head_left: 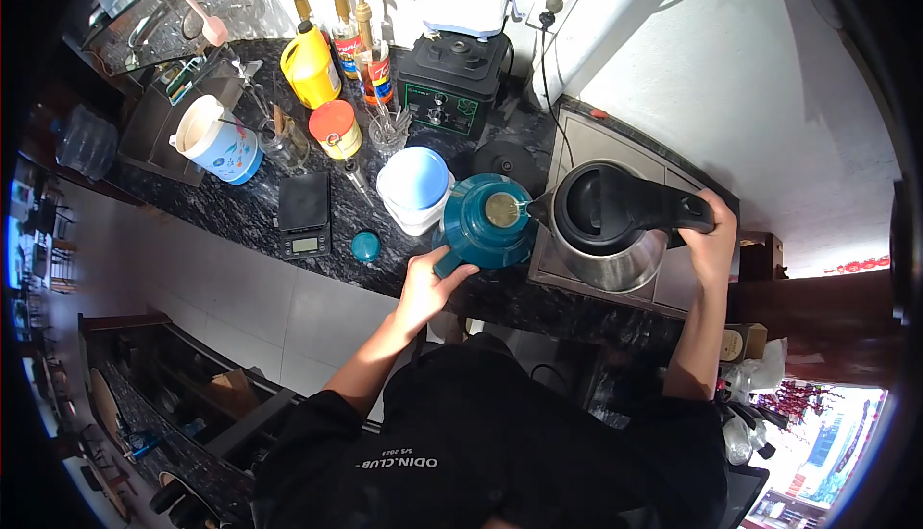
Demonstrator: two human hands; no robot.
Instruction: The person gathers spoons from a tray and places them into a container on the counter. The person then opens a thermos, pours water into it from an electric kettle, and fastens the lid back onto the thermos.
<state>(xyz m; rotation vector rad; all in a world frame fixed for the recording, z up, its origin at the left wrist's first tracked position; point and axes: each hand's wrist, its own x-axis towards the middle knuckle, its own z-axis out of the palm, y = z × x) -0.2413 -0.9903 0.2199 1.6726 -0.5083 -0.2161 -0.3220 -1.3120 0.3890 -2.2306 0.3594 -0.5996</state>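
Fingers (460,276) round handles (663,204), forearms (706,327) apart; kettle (608,268) tipped

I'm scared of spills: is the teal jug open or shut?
Open: the teal jug shows an uncovered round mouth, and a teal cap lies apart.

Harsh, uneven light; fisheye-curved edges
Above the right hand's fingers (697,239), a smooth white wall (673,68) glares, crossed by grey shadows; beside them, the rounded silvery metal kettle (615,270) gleams. Below the left hand's fingers (460,275), the black short-sleeved cloth shirt (471,423) loses detail.
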